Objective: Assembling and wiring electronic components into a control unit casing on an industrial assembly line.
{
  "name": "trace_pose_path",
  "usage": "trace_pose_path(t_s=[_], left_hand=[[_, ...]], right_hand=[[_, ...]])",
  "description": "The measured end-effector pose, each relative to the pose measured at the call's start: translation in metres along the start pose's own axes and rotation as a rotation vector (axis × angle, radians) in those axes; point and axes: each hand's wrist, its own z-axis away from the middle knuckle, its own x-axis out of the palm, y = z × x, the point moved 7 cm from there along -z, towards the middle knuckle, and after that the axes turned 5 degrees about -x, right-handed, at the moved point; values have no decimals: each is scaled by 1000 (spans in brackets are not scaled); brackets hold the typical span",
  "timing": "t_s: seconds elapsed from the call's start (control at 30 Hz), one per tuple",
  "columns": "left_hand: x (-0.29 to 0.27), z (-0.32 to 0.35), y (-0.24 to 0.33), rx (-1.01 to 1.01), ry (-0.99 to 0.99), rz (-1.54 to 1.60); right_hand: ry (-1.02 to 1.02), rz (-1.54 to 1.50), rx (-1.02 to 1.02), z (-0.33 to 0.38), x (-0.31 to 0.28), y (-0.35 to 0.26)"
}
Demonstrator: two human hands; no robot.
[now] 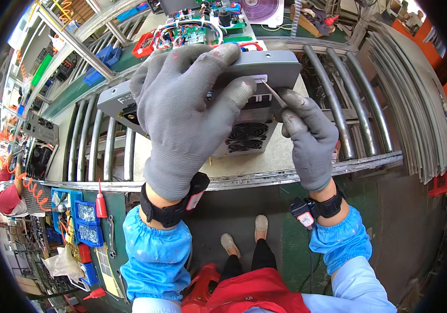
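Gripping grey metal fan-vented box (265, 70), white label near its front edge, left hand (181, 112) spread across top; right hand (307, 135) pinching thin tweezers (274, 95) beside label.

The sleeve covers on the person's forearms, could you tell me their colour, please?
Bright blue sleeve covers, seen best in the head view.

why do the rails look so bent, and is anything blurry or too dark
Head view: fisheye bends the straight roller rails near the rim; black corners are the lens edge. Even bright light, no harsh glare. The gloved left hand, right hand and grey metal box look sharp.
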Motion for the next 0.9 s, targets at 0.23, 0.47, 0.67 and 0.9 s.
trace_pose_path(t_s=[0.23, 0.47, 0.67, 0.9], left_hand=[[16, -4, 8, -109, 79, -154], [6, 45, 19, -127, 189, -5], [-25, 363, -33, -714, -688, -190], [-211, 643, 130, -1759, -1414, -15]], right_hand=[[155, 115, 13, 12, -13, -3], [-284, 383, 331, 128, 13, 47], [-837, 308, 298, 185, 127, 65], [-1374, -21, 84, 282, 310, 17]])
